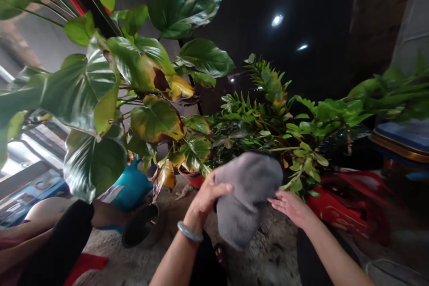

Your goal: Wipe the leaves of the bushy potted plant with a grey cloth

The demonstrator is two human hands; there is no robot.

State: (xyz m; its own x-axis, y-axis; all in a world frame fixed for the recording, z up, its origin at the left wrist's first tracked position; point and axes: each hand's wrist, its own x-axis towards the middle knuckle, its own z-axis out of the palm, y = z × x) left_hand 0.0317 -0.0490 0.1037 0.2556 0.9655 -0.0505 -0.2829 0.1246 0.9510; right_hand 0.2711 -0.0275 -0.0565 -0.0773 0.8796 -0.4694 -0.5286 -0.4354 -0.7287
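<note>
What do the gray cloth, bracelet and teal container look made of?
Gray cloth: matte fabric, perhaps fleecy; soft folds, no shine, though blurred.
Bracelet: smooth and glossy, possibly stone or glass; pale, rigid-looking ring with highlights.
Teal container: probably plastic, smooth; uniform color, rounded molded-looking shape.

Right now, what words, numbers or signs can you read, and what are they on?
None can be read.
Blue box: colourful print, too blurred to read.
Red bag: gold-coloured marks, too blurred to read.
Grey cloth in the left hand: no writing shows.
</note>
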